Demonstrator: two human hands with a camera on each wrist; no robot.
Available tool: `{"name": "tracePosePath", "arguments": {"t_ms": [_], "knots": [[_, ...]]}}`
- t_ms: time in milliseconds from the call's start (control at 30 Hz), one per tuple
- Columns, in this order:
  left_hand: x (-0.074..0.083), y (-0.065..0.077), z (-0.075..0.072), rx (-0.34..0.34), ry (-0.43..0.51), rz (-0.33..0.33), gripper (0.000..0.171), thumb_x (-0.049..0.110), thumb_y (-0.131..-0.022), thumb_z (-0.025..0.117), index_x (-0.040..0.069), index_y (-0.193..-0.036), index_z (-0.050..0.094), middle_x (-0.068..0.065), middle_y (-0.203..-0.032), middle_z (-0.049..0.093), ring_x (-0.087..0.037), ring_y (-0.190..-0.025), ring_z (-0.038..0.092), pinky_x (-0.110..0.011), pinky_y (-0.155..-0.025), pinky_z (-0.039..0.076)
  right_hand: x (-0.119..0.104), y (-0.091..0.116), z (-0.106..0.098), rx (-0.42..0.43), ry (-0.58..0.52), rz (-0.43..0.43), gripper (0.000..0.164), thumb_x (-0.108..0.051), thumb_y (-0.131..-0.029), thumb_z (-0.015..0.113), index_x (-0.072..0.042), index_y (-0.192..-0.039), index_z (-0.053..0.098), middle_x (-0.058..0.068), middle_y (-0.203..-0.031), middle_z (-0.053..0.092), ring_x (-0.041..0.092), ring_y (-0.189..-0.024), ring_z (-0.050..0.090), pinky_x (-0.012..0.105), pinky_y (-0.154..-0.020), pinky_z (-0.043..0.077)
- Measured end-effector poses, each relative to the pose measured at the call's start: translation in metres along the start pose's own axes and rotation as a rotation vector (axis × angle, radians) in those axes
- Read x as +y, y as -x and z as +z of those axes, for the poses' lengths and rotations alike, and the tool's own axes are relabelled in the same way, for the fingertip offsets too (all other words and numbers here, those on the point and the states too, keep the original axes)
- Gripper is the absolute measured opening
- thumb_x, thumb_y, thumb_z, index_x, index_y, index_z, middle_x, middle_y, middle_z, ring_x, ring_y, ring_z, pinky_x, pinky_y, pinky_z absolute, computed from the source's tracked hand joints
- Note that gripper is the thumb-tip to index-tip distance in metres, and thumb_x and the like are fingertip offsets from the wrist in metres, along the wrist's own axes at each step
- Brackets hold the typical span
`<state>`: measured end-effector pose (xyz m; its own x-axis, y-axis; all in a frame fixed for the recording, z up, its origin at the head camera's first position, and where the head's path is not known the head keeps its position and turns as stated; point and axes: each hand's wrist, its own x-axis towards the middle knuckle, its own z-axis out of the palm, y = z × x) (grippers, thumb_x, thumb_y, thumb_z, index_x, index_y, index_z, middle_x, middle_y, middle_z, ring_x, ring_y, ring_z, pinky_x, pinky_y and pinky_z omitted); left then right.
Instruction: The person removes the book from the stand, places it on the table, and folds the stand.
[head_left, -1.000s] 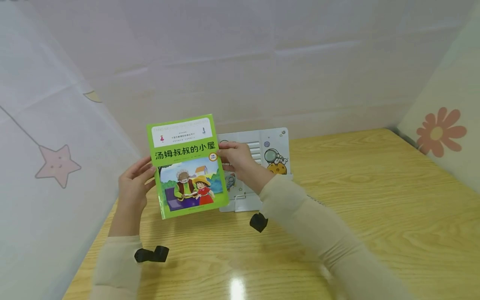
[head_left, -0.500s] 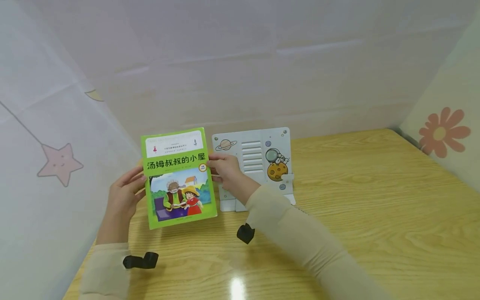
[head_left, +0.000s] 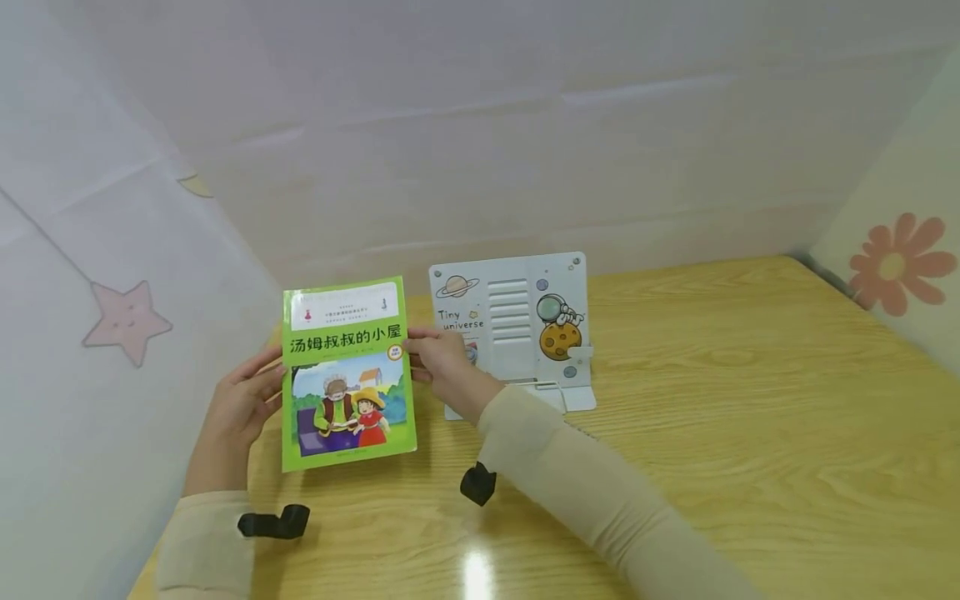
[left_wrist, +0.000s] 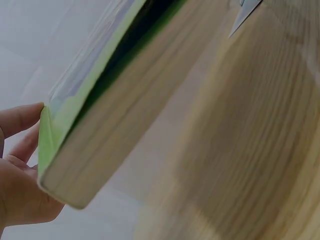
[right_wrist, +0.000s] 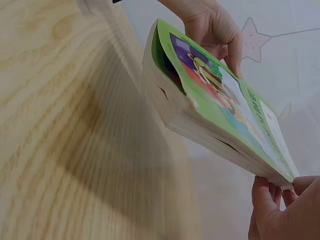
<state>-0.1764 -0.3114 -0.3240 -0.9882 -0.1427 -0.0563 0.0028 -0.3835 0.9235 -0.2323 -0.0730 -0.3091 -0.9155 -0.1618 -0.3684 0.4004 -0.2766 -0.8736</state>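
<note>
A thick green paperback book point(head_left: 348, 333) with an illustrated cover is held between both hands above the table, its front facing the head camera. At its left edge, near the spine, my left hand point(head_left: 238, 408) grips it with thumb and fingers. My right hand point(head_left: 450, 367) pinches the opposite edge. The right wrist view shows the book point(right_wrist: 220, 100) tilted off the tabletop, its cover slightly lifted at one corner. Behind my right hand stands a white bookstand point(head_left: 510, 308) with space drawings, its lower left part hidden by that hand and forearm.
The wooden table point(head_left: 712, 400) stretches to the right and front. A pale cloth backdrop point(head_left: 525, 167) rises behind it, with side panels printed with a pink star point(head_left: 127, 322) and a flower point(head_left: 896, 265). A black strap piece point(head_left: 276, 522) sits on the left wrist.
Both hands have carried the book left and lower in the head view, away from the bookstand. More of the bookstand's printed face now shows.
</note>
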Motion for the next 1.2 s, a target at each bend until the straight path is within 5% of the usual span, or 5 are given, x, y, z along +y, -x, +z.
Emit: {"name": "tracePosePath", "arguments": {"t_ms": [733,867,967,1200], "knots": [[-0.02,-0.013,-0.034,0.049,-0.226,-0.168,0.026,0.002,-0.082,0.056,0.026,-0.084,0.065,0.006,-0.08,0.063,-0.01,-0.073,0.059,-0.024,-0.064,0.047,0.038,-0.013,0.011,0.006,-0.025,0.023,0.03,0.006,-0.074,0.056,-0.005,-0.102,0.061,0.006,-0.084,0.062,0.021,-0.077,0.058,0.032,-0.067,0.047],[-0.024,-0.016,-0.036,0.03,-0.286,-0.178,0.032,0.001,-0.083,0.054,0.018,-0.11,0.057,0.008,-0.081,0.062,-0.009,-0.075,0.059,-0.024,-0.067,0.047,0.041,-0.018,0.009,-0.014,-0.022,0.036,0.036,0.007,-0.075,0.054,-0.005,-0.108,0.057,0.006,-0.087,0.061,0.021,-0.078,0.057,0.032,-0.069,0.046],[-0.026,-0.018,-0.035,0.001,-0.327,-0.185,0.05,0.001,-0.084,0.052,0.005,-0.13,0.036,0.009,-0.082,0.061,-0.008,-0.076,0.058,-0.024,-0.068,0.047,0.044,-0.022,0.006,-0.021,-0.028,0.053,0.04,0.008,-0.075,0.053,-0.004,-0.113,0.054,0.007,-0.09,0.061,0.021,-0.08,0.057,0.032,-0.071,0.046],[-0.03,-0.021,-0.03,-0.003,-0.387,-0.217,0.058,0.002,-0.085,0.051,-0.004,-0.134,0.02,0.01,-0.082,0.059,-0.006,-0.076,0.057,-0.023,-0.068,0.047,0.052,-0.028,0.001,0.001,-0.021,0.066,0.049,0.013,-0.073,0.049,-0.002,-0.119,0.048,0.01,-0.096,0.06,0.02,-0.079,0.058,0.03,-0.068,0.047]]}}
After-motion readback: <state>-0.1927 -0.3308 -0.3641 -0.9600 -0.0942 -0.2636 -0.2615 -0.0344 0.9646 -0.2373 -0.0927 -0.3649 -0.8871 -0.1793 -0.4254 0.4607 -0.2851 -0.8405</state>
